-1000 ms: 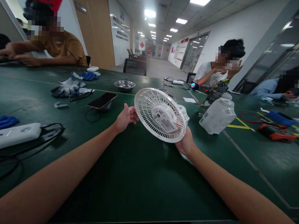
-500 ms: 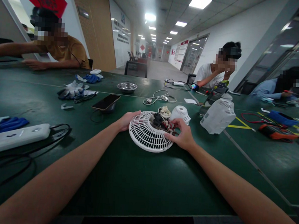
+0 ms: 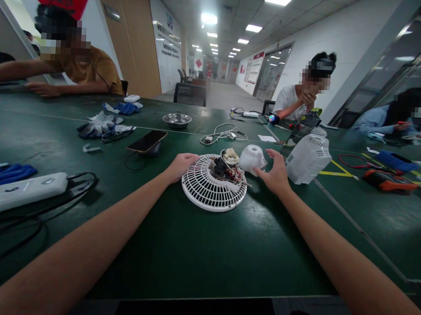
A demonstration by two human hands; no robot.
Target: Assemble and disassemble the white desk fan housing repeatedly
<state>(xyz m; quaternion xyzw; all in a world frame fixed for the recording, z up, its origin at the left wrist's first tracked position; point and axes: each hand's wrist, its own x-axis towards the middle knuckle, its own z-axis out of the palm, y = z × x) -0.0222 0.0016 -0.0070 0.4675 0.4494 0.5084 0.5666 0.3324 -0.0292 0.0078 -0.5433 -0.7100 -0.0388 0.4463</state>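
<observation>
A round white fan grille (image 3: 208,195) lies on the green table with a motor and wiring assembly (image 3: 226,167) at its hub. My left hand (image 3: 182,167) grips the grille's left rim, fingers closed over the edge. To the right, my right hand (image 3: 276,174) is off the grille, thumb and fingers spread around the near right side of a small white motor cover (image 3: 252,157). Whether the fingers touch that cover, I cannot tell. Farther right stands a white plastic housing (image 3: 309,159).
A phone (image 3: 148,141), gloves (image 3: 101,126), a metal bowl (image 3: 177,120) and a white cable (image 3: 220,135) lie beyond my hands. At left is a power strip (image 3: 25,192); at right, an orange multimeter (image 3: 389,181). Other people sit around the table.
My right hand has let go of the motor assembly and moved right, opening beside the white motor cover. My left hand stays on the grille's rim.
</observation>
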